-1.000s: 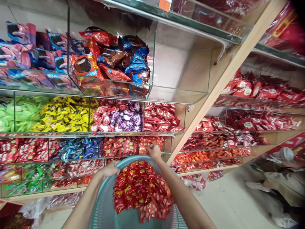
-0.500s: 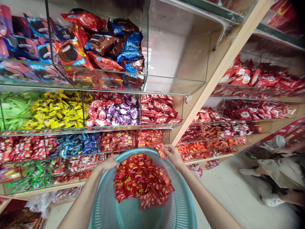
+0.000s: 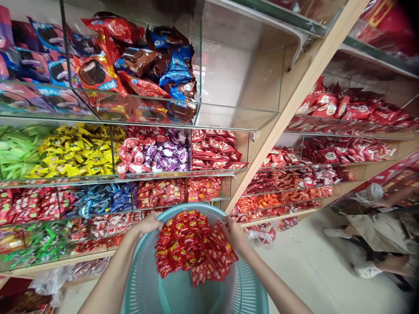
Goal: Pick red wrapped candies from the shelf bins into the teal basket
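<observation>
A teal plastic basket [image 3: 247, 279] with slotted sides is in front of me, with a heap of small red candy packets [image 3: 186, 240] piled toward its far side. My left hand [image 3: 149, 224] grips the basket's rim at the far left. My right hand [image 3: 234, 231] is at the far right of the rim, its fingertips down on the packets inside; whether a packet is between them is hidden. Just beyond the basket, a shelf compartment holds orange-red packets [image 3: 204, 188].
Glass-fronted shelves hold yellow candies [image 3: 81, 150], green packets [image 3: 22, 148], purple-and-white candies [image 3: 166, 150] and large cookie packs [image 3: 94, 74]. A slanted wooden divider [image 3: 288, 113] rises at the right. A seated person's shoe [image 3: 366, 269] shows at the lower right.
My right hand has moved down and slightly left from above the rim to the packets inside the basket. The red packet it held is no longer distinguishable. My left hand stays on the rim.
</observation>
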`<state>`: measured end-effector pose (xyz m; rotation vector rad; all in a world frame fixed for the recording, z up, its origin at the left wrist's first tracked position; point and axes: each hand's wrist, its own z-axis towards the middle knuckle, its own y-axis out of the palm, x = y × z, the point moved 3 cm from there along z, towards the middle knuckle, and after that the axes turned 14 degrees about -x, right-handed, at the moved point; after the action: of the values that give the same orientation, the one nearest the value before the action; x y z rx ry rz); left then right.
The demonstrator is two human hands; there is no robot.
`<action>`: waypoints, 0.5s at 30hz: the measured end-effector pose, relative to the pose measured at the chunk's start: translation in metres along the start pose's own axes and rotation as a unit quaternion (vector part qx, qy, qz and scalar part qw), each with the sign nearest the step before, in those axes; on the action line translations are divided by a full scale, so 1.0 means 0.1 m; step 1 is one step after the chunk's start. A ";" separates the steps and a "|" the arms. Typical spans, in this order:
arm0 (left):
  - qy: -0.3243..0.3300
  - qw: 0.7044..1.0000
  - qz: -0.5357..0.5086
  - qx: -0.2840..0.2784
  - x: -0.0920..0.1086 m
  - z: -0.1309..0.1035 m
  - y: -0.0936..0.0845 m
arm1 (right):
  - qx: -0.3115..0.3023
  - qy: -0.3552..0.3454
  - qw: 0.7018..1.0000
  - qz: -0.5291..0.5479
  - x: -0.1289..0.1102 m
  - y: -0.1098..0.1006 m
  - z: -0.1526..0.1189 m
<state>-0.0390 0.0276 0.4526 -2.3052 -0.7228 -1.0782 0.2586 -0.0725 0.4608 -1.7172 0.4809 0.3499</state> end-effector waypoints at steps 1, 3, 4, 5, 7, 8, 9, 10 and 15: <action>-0.003 1.000 -0.002 0.000 0.01 0.00 0.00 | -0.003 0.006 0.999 -0.038 -0.02 0.02 -0.01; -0.004 1.000 -0.006 0.002 0.02 -0.01 0.00 | -0.008 0.025 0.994 -0.109 -0.05 0.04 -0.06; -0.004 1.000 -0.006 0.002 0.02 -0.01 0.01 | -0.012 0.034 0.990 -0.135 -0.06 0.05 -0.09; -0.003 1.000 -0.006 0.001 0.02 -0.01 0.01 | -0.016 0.041 0.987 -0.156 -0.07 0.05 -0.12; -0.002 1.000 -0.003 -0.001 0.02 -0.01 0.00 | -0.025 0.049 0.981 -0.188 -0.09 0.05 -0.17; -0.001 1.000 -0.002 -0.002 0.01 0.00 0.00 | -0.029 0.050 0.978 -0.201 -0.10 0.06 -0.19; 0.000 1.000 -0.002 -0.002 0.01 0.00 0.00 | -0.032 0.049 0.976 -0.212 -0.10 0.06 -0.20; 0.000 1.000 -0.004 -0.002 0.01 0.00 0.00 | -0.033 0.048 0.974 -0.220 -0.11 0.06 -0.21; -0.004 1.000 -0.011 -0.001 0.02 -0.01 0.01 | -0.033 0.042 0.975 -0.215 -0.11 0.10 -0.16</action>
<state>-0.0381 0.0269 0.4543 -2.3098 -0.7508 -1.0804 0.2435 -0.0885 0.4610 -1.8521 0.1479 -0.0201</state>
